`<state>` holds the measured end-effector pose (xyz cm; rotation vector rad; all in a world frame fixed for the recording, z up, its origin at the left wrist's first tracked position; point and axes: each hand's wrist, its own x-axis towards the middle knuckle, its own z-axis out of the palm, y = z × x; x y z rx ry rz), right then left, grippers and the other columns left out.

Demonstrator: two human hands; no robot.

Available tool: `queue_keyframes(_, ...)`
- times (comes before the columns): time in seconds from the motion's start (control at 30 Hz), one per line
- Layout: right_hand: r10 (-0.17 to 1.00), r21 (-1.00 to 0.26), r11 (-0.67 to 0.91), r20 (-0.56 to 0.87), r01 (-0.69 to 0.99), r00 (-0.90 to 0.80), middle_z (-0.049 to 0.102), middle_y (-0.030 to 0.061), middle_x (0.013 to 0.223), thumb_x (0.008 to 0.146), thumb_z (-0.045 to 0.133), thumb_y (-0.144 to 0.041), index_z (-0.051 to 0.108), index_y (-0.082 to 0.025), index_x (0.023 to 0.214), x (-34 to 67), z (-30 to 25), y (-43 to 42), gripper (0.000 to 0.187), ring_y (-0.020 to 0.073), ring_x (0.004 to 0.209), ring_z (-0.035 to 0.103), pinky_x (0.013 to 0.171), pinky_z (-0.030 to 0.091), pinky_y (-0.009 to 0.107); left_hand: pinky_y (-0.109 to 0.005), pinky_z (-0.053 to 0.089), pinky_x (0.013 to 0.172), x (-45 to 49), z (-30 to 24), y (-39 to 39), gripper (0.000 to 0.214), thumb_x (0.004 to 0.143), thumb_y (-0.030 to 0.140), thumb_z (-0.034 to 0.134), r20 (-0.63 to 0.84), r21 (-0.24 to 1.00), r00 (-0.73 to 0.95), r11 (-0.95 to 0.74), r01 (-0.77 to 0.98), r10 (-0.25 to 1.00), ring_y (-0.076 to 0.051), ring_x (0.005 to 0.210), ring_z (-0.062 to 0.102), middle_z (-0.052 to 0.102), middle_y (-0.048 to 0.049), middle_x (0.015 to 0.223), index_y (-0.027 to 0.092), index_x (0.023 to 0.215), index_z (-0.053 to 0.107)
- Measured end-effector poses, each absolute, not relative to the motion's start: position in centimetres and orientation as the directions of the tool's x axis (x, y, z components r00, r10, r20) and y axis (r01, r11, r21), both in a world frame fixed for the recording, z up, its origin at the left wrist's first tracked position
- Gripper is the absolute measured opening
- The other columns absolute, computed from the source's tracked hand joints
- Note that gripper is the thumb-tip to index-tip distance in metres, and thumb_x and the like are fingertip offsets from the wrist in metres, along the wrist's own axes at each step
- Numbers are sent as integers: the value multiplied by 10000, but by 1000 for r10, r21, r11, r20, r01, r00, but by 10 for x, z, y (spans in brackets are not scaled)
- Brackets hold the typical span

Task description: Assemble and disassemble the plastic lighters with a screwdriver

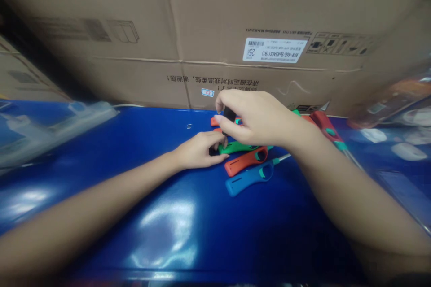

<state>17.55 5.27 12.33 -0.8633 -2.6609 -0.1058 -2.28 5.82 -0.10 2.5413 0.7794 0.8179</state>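
Green, a lighter (237,147) lies at the fingertips of the left hand (198,150), which is curled; I cannot tell whether it grips. Farther out, the right hand (256,114) pinches a dark object (229,115). Right of the left hand lie an orange lighter (239,165) and a blue lighter (247,179); a cardboard box (208,22) stands beyond both hands.

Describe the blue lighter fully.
The blue lighter has a plastic-looking, slotted handle, a loop around a teal trigger, a teal collar and a shiny rod. It lies on the table beside an orange lighter, rod pointing right; the right forearm hides the tip. Neither left hand nor right hand touches it.
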Motion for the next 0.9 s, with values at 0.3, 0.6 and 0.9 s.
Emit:
queue_keyframes(0.3,658,22,720,296,694,-692,691,66,847,991,413,-417,603,-160,1066,174,126,51,329,197,680,557,596,274,308,-246,449,620,-23,0,58,190,873,300,683,415,479,680,-781,401,604,-127,652,553,574,12,742,181,811,549)
queue_keyframes(0.6,643,62,719,320,693,-696,698,69,828,981,422,-429,616,-165,1050,174,125,52,335,193,676,568,595,260,299,-250,450,609,-22,1,58,181,866,302,687,411,481,676,-775,410,612,-130,652,562,584,8,744,175,821,566)
queue_keyframes(0.9,603,74,750,334,657,-725,695,40,794,951,452,-374,626,-192,971,174,126,50,252,181,660,563,581,240,295,-256,452,607,-22,0,58,181,846,303,697,400,497,666,-759,420,630,-137,650,569,597,5,740,180,813,568)
